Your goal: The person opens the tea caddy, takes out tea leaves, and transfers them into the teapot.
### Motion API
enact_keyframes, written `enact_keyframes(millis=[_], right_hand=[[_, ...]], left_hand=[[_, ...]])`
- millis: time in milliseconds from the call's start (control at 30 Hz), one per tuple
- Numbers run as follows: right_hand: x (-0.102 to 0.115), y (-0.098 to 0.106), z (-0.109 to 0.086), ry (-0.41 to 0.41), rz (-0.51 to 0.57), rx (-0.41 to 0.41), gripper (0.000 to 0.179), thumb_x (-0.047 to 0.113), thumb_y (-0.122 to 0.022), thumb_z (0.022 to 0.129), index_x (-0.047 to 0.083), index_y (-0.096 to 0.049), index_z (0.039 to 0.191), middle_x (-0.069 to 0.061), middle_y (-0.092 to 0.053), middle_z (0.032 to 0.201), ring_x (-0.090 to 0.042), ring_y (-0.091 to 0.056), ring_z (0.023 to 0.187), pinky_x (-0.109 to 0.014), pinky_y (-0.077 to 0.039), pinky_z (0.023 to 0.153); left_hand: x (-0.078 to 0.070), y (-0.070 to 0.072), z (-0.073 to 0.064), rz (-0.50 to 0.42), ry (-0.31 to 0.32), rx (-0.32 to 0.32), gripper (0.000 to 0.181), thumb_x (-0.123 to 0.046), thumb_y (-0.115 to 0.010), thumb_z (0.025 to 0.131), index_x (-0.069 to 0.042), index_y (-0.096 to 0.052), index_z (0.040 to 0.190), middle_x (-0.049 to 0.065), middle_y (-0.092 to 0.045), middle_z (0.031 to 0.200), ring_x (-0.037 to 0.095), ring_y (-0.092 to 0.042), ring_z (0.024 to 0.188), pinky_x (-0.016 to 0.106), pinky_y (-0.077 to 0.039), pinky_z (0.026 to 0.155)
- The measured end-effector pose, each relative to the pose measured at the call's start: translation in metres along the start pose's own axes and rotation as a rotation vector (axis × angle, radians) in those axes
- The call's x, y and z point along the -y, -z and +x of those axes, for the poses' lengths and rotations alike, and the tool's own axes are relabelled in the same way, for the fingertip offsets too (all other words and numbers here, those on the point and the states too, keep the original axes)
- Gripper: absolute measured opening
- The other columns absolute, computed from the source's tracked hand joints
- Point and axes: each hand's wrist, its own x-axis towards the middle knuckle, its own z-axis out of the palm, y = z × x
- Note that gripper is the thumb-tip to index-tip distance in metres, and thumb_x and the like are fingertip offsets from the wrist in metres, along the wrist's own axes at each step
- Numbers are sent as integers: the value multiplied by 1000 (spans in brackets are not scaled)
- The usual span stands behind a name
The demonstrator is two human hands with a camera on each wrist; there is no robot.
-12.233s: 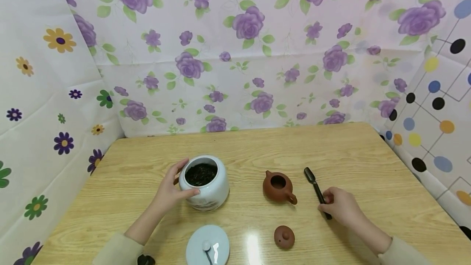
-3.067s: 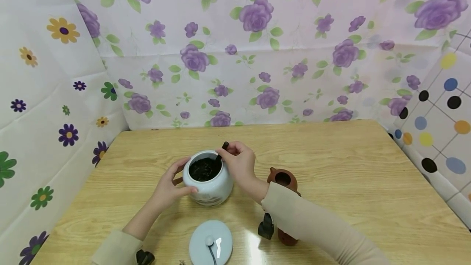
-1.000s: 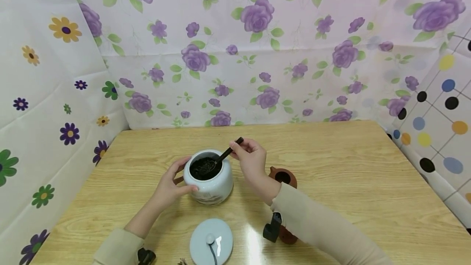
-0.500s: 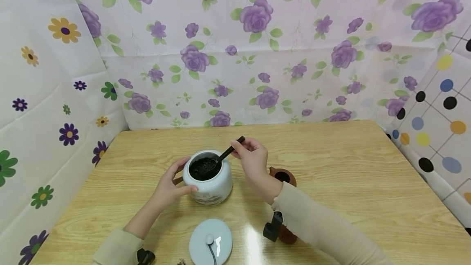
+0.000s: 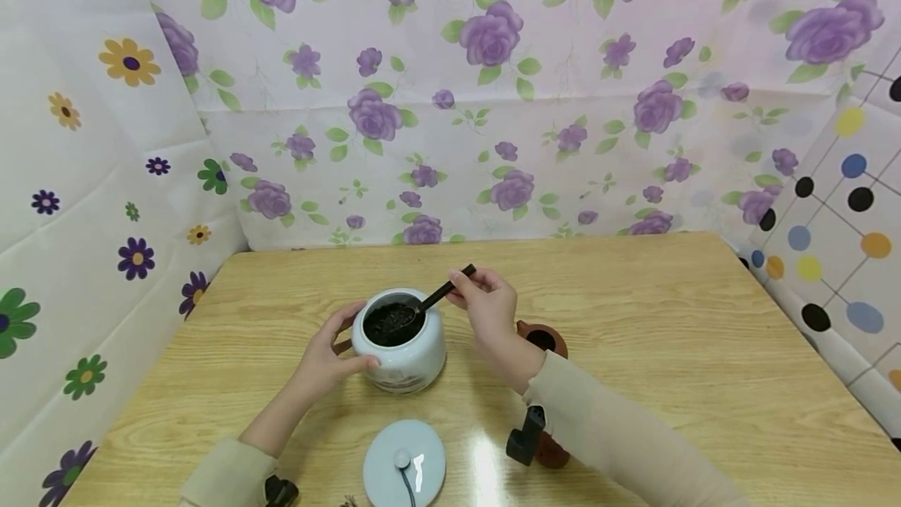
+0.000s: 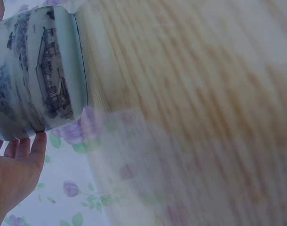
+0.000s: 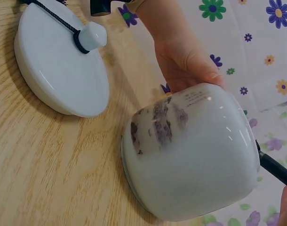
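Note:
A round white porcelain jar [image 5: 407, 362] with a painted scene stands on the table, dark tea leaves [image 5: 387, 322] showing through its open mouth. My left hand [image 5: 329, 354] grips its left side, thumb near the front rim and fingers round the back; fingertips also show against the jar in the left wrist view. Between thumb and fingers, my right hand [image 5: 491, 311] pinches a black tea scoop [image 5: 442, 293] by the handle, slanting over the right rim. The scoop's head lies in the jar among the leaves. In the right wrist view the handle [image 7: 276, 168] pokes out beyond the jar.
The jar's pale lid [image 5: 404, 460], with a corded knob, lies in front of the jar. A brown clay teapot [image 5: 543, 337] sits right of it, partly behind my right forearm. Its small lid [image 5: 551, 452] is partly hidden by the sleeve and wrist camera [image 5: 524, 438].
The tea scoop, lying right of the teapot 12 seconds ago, is now in my right hand at the jar. Lately the right hand has drawn slightly right; the left still holds the jar.

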Motion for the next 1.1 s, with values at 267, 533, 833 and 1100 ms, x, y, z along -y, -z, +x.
enact_keyframes(millis=[267, 533, 833, 1100], right_hand=[[8, 5, -1, -4, 33, -12, 13, 8, -71, 85, -1, -63, 87, -5, -65, 79, -12, -68, 67, -31, -59, 74], [19, 12, -2, -34, 109, -28, 13, 9, -70, 86, 0, -61, 84, -5, -65, 82, -12, -68, 69, -26, -58, 74], [37, 28, -1, -45, 145, -29, 11, 7, -66, 89, 3, -58, 85, -4, -61, 86, -11, -67, 73, -28, -57, 82], [51, 53, 3, -44, 203, -36, 15, 6, -64, 90, 6, -54, 80, -2, -60, 83, -10, -65, 71, -30, -56, 86]], left_hand=[[0, -1, 1, 0, -5, -4, 80, -6, -80, 74, -4, -38, 142, 18, -44, 141, 33, -40, 127, 56, -44, 99], [0, -1, 1, 2, 2, -3, 79, -6, -79, 75, -3, -38, 143, 18, -43, 141, 34, -40, 128, 55, -44, 99], [-2, -2, 0, -2, 2, -1, 79, -6, -79, 76, -2, -37, 143, 19, -43, 141, 34, -40, 127, 56, -44, 99], [-1, -1, 0, 2, -4, -6, 78, -5, -79, 76, -2, -38, 142, 19, -44, 140, 31, -41, 125, 52, -44, 99]])
